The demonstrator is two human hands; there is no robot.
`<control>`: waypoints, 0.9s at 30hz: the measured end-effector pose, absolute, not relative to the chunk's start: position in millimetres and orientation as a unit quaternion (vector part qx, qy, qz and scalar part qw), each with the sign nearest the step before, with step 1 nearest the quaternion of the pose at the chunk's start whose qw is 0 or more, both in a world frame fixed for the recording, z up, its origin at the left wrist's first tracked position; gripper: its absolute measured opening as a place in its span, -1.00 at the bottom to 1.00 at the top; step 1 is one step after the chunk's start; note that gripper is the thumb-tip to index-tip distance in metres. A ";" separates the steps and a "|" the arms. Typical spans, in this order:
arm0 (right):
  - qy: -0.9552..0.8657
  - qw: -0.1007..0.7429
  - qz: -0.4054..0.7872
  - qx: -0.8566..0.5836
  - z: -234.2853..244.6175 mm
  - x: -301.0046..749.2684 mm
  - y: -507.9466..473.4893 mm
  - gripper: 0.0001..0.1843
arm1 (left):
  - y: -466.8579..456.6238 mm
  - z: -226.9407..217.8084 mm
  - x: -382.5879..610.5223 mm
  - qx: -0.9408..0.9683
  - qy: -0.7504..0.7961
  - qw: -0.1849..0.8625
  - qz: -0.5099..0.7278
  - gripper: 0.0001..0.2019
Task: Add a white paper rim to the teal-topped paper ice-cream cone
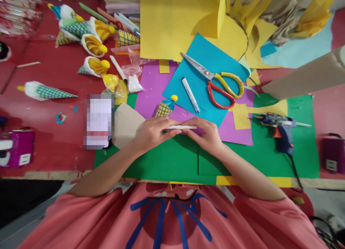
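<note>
- Strip [180, 127]: thin and white, held level above the near part of the purple sheet [148, 82]; its ends lie among the fingers, and whether it is rolled or flat cannot be made out.
- Left hand [152, 132]: thumb and fingers pinched together on the strip; back of the hand upward, the curled outer fingers mostly hidden.
- Right hand [205, 132]: likewise clamped on the strip, mirroring the left, thumb nearer the body; fingertips of the two hands close to each other.
- Forearms: slanting inward from pink sleeves [272, 213], over the green sheet [161, 164].
- Cone [164, 108]: yellow, checked, just beyond the left hand.
- Marker [190, 96] and scissors [208, 75]: on the blue sheet [178, 78], the scissors' blades together.
- Block [99, 119]: left of the left hand; pixelated, its content unreadable.
- Glue gun [285, 132]: right of the right hand, on the green sheet; cord running off the near edge.
- Tube [307, 74]: beyond the glue gun, cut off at the right margin.
</note>
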State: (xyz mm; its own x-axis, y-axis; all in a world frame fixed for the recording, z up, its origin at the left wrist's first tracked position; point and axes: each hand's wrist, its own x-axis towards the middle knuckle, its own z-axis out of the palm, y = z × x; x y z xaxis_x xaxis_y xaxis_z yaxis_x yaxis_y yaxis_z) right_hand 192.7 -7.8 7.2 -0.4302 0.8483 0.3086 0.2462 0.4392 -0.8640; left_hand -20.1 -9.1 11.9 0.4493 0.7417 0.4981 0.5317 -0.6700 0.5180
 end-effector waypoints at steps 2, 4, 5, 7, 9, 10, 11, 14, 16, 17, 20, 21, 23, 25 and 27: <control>-0.754 0.383 0.387 -0.369 6.8 192.8 -7.7 -0.80 | -9.5 11.6 -20.1 0.845 0.374 0.131 0.360 -0.76; -0.751 0.374 0.391 -0.378 6.7 193.0 -7.6 -0.77 | -9.5 11.2 -20.4 0.850 0.371 0.124 0.353 -0.81; -0.748 0.376 0.391 -0.382 6.7 193.2 -7.5 -0.78 | -9.4 10.9 -20.7 0.851 0.372 0.125 0.350 -0.83; -0.743 0.385 0.386 -0.389 6.7 193.7 -7.4 -0.78 | -8.8 10.8 -21.4 0.848 0.377 0.131 0.349 -0.84; -0.744 0.389 0.379 -0.390 6.4 194.3 -7.4 -0.76 | -7.9 11.1 -22.0 0.840 0.387 0.140 0.353 -0.81; -0.746 0.388 0.378 -0.388 6.1 194.7 -7.5 -0.78 | -7.4 11.3 -22.2 0.836 0.393 0.144 0.355 -0.79; -0.749 0.384 0.378 -0.386 5.9 195.0 -7.7 -0.81 | -7.0 11.6 -22.3 0.833 0.396 0.148 0.357 -0.76; -0.750 0.377 0.384 -0.385 5.7 195.8 -8.8 -0.83 | -6.4 12.2 -22.4 0.836 0.388 0.149 0.357 -0.74; -0.746 0.374 0.387 -0.393 6.3 196.0 -9.2 -0.83 | -6.2 12.1 -22.3 0.839 0.378 0.152 0.361 -0.79; -0.742 0.373 0.388 -0.399 6.8 195.9 -9.3 -0.83 | -6.1 12.0 -22.2 0.838 0.375 0.157 0.363 -0.82; -0.729 0.382 0.390 -0.412 8.3 195.6 -8.9 -0.76 | -5.6 11.9 -22.4 0.830 0.378 0.170 0.375 -0.86; -0.726 0.385 0.391 -0.414 8.7 195.5 -8.7 -0.74 | -5.4 12.0 -22.4 0.827 0.379 0.173 0.378 -0.87; -0.724 0.387 0.391 -0.415 9.2 195.4 -8.5 -0.76 | -5.2 12.4 -22.5 0.823 0.383 0.181 0.378 -0.86; -0.728 0.383 0.392 -0.411 9.4 195.4 -8.7 -0.81 | -5.5 12.3 -22.6 0.825 0.386 0.181 0.370 -0.80; -0.733 0.382 0.395 -0.401 9.4 195.4 -9.4 -0.82 | -6.3 11.6 -22.8 0.833 0.388 0.168 0.357 -0.75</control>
State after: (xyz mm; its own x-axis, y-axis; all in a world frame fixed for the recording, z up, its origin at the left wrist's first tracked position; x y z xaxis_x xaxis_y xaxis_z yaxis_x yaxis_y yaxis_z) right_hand 195.4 -9.4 9.4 -0.3855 0.8901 0.2432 0.2857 0.3657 -0.8858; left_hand -22.8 -6.3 11.6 0.4439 0.7667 0.4638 0.5275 -0.6420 0.5564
